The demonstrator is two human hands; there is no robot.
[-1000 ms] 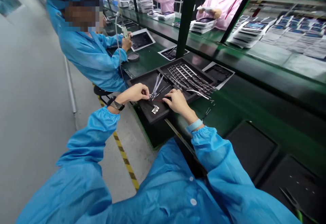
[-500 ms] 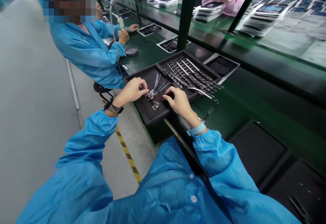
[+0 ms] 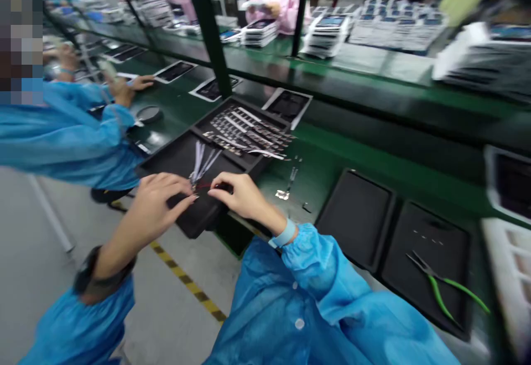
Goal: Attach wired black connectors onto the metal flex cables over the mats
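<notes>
My left hand (image 3: 160,204) is closed, thumb and fingers pinched at the lower end of a small circuit board with grey ribbon cables (image 3: 203,160); most of the board is hidden behind the fingers. My right hand (image 3: 243,193) pinches a small dark part (image 3: 225,187), largely covered by the fingers. Thin red wires (image 3: 203,186) run between the two hands. Both hands are over the near section of a black tray (image 3: 166,160). In its far section lie several rows of dark strips with white bands (image 3: 249,130).
To the right are a black tray (image 3: 352,215) and another with green-handled pliers (image 3: 433,276). A loose cabled board (image 3: 286,191) lies on the green bench (image 3: 315,160). A co-worker's blue sleeve (image 3: 62,127) is at left. A green post (image 3: 209,38) rises behind the trays.
The view has swung right, bringing the pliers fully into sight. My left hand has come nearer the camera, its fingers now covering the board seen before. My right hand keeps its pinch.
</notes>
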